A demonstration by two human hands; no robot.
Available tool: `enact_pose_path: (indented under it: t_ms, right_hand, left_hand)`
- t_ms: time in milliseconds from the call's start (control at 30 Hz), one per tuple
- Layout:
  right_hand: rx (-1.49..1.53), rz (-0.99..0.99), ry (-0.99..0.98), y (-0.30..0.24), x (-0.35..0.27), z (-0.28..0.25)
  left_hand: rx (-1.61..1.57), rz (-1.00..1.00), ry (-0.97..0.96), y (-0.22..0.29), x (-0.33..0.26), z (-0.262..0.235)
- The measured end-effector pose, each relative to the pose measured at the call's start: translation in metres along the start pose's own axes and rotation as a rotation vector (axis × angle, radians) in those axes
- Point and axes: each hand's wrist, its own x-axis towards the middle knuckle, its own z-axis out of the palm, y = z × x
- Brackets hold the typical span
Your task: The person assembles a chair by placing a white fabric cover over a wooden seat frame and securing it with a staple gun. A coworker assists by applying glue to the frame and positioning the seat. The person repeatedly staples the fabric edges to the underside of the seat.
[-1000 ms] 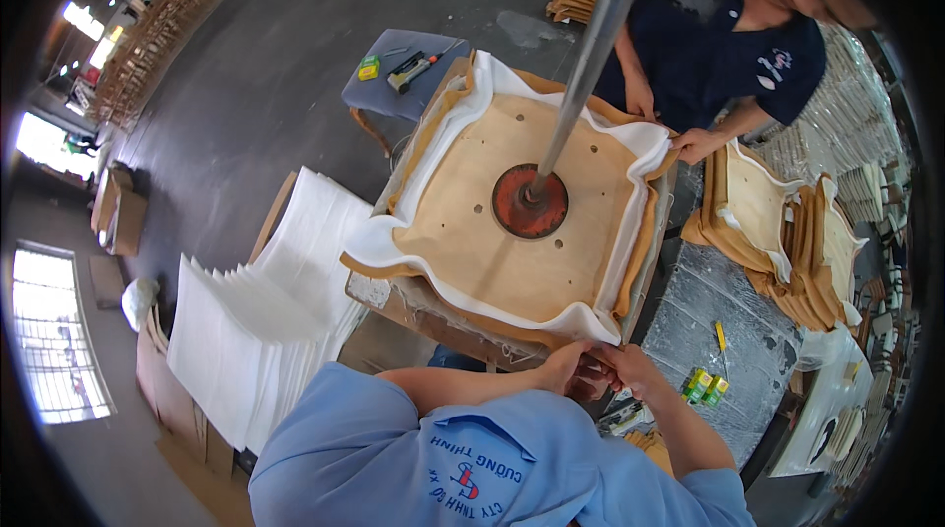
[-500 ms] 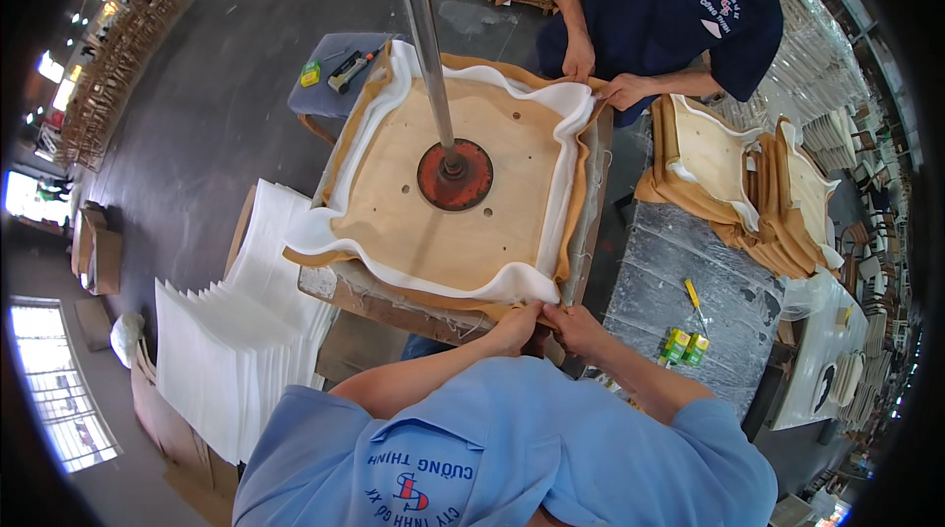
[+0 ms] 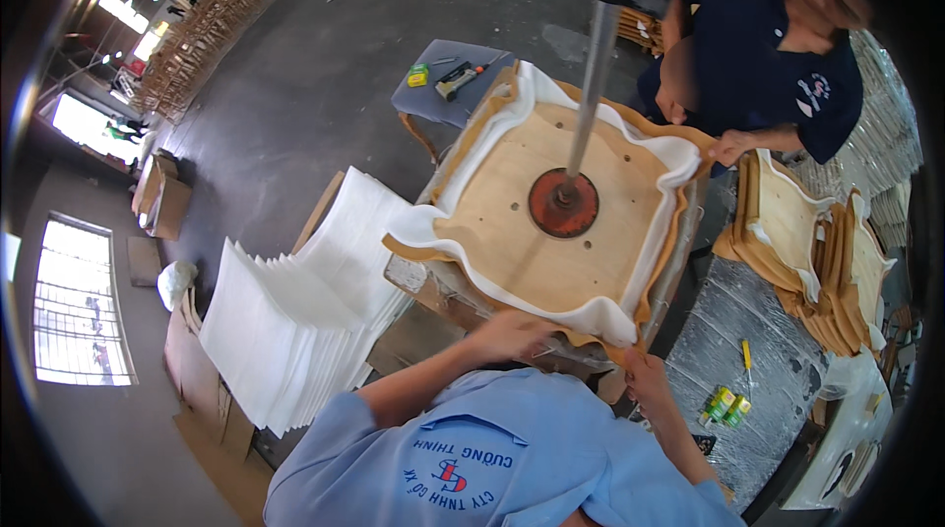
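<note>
A square wooden seat panel (image 3: 492,232) lies face up on a worn stand. White padding (image 3: 522,306) and brown cover material (image 3: 679,222) stick up loosely round its edges. A red round disc (image 3: 563,217) on a metal rod presses on the panel's middle. My right hand (image 3: 647,376) is closed on the brown cover at the near right corner. Beside the near edge is my left hand (image 3: 507,335), smeared by motion, so its grip does not show. A co-worker's hand (image 3: 733,145) holds the cover at the far right corner.
White padding sheets (image 3: 295,320) are stacked at left. Behind stands a blue-grey stool (image 3: 409,94) with a staple gun (image 3: 458,82). On the right, a plastic-covered table (image 3: 748,330) bears a yellow-handled screwdriver (image 3: 746,355), small yellow-green boxes (image 3: 724,404) and covered panels (image 3: 787,222).
My left hand has moved left from the near right corner, along the near edge. My right hand stays at that corner. The whole view has shifted, with the scene sitting further right and lower.
</note>
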Motion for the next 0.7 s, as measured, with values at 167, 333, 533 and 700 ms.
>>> enact_pose_path:
  t_ms: [167, 333, 533, 700]
  right_hand:
    - [0.024, -0.060, 0.125, 0.009, 0.000, 0.018]
    - [0.449, -0.198, 0.310, 0.022, -0.014, 0.054]
    - [0.453, 0.068, -0.126, 0.008, 0.000, 0.240]
    - [0.295, 0.100, -0.335, -0.041, 0.101, 0.406]
  left_hand:
    - [0.260, -0.074, 1.117, -0.082, -0.078, -0.184]
    - [-0.104, -0.127, 0.544, -0.056, -0.035, -0.271]
    - [0.209, -0.233, -0.062, -0.053, 0.022, -0.343]
    - [0.326, -0.260, -0.406, -0.034, 0.034, -0.347]
